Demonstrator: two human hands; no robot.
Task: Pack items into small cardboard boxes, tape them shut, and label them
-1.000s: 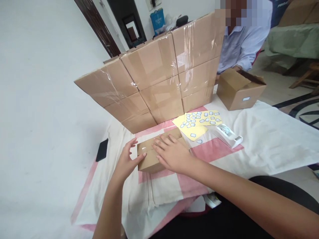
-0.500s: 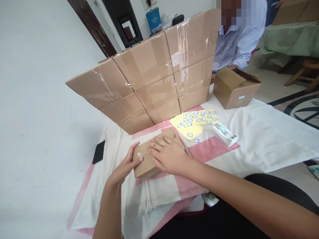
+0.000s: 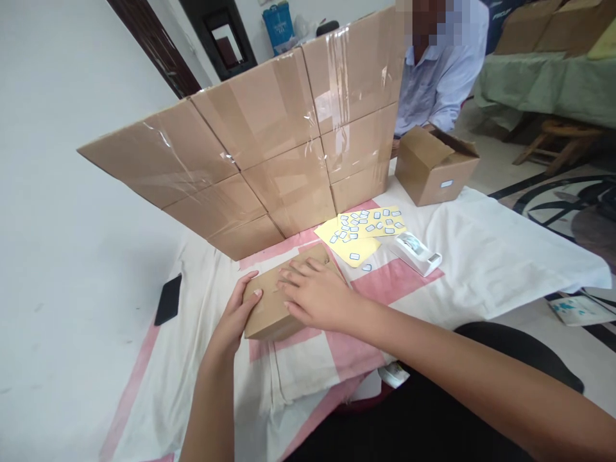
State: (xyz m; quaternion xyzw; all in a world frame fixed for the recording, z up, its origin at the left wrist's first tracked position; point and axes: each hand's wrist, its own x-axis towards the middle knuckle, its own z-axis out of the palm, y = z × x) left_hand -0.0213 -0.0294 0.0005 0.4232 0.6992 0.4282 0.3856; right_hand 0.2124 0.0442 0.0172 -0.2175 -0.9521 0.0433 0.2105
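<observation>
A small brown cardboard box point(image 3: 269, 321) lies on the table in front of me, its top closed. At its left end, my left hand point(image 3: 239, 311) grips the box, thumb on the top and fingers round the far side. My right hand point(image 3: 315, 292) rests flat on the top with fingers stretched out, covering part of the seam. Just beyond the box are yellow sheets point(image 3: 359, 251) bearing several small blue-edged white labels. To their right stands a white tape dispenser point(image 3: 418, 253). One loose label point(image 3: 366, 267) is on the cloth beside the sheets.
A tall partition of taped cardboard boxes point(image 3: 283, 186) stands across the table. Behind it at the right sits a person in a light shirt point(image 3: 445, 83), near an open labelled cardboard box point(image 3: 428, 176). A black phone point(image 3: 168, 300) lies at the left by the wall. Pink-and-white cloth point(image 3: 308, 366) covers the table.
The view has swung slightly to the right, so things appear further left. My right hand has stayed on the box top, my left hand on its left end.
</observation>
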